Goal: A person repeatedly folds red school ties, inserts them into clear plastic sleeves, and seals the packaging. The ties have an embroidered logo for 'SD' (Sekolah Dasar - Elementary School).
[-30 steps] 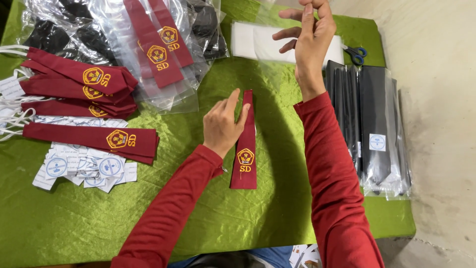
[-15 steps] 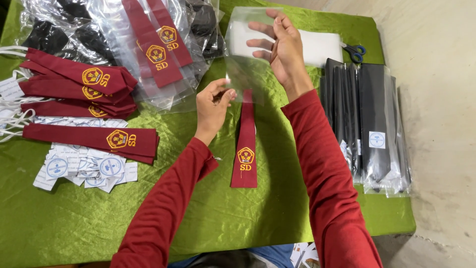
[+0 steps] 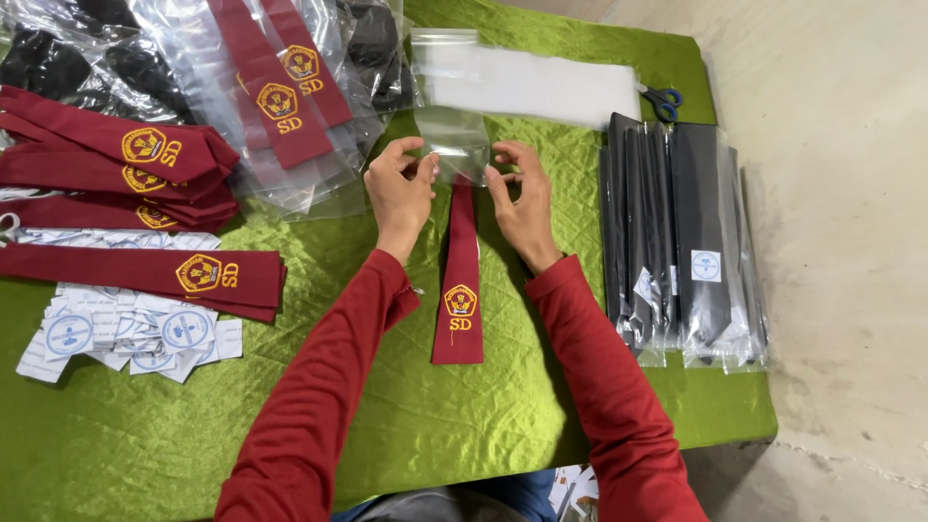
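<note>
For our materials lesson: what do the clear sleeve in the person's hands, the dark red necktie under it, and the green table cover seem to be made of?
Clear sleeve: thin glossy plastic film, probably; see-through with glare.
Dark red necktie: matte woven cloth, apparently, with a stitched-looking yellow emblem.
Green table cover: crinkled fabric with a slight sheen, possibly satin or velvet.
Left hand and right hand pinch the sleeve's lower edge.

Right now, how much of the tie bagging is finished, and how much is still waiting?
Done: several maroon ties already lie in clear bags at the top left. In hand: the left hand and right hand hold the mouth of an empty bag at the narrow end of one tie. Left: a pile of loose ties on the left has no bags yet.
</note>
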